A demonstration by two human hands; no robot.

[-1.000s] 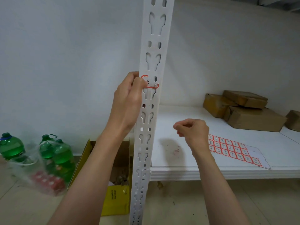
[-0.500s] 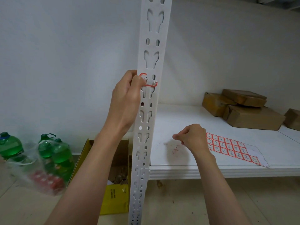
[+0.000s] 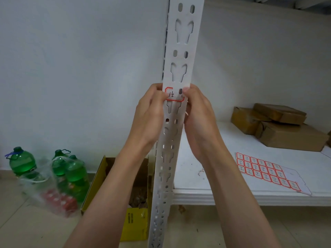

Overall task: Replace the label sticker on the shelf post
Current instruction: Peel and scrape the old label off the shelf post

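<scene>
Hands on the post, both of them. The left hand [image 3: 150, 115] wraps the left edge of the white perforated metal shelf post [image 3: 180, 51], fingers curled around it, thumb tip pressing the left end of the red-bordered white label sticker [image 3: 174, 94]. The right hand [image 3: 198, 115] comes in from the other side, fingers curled behind the post, thumb tip down on the sticker's right end, right beside one of the oval slots. The sticker sits flat across the post's front face, just under a keyhole cut-out, with dark handwritten marks on it that I can't read for certain.

Over to the right, on the white shelf board [image 3: 223, 176], lies a white backing sheet of red-bordered stickers [image 3: 265, 171] in rows, its far corner already bare. Further back on that board is a pile of brown cardboard parcels [image 3: 279, 126].

Down on the floor to the left, an open yellow cardboard box [image 3: 136, 224] stands just beside the foot of the post, and past it a cluster of green plastic bottles [image 3: 71, 169], some bundled in a clear plastic bag [image 3: 46, 192] with something red inside.
</scene>
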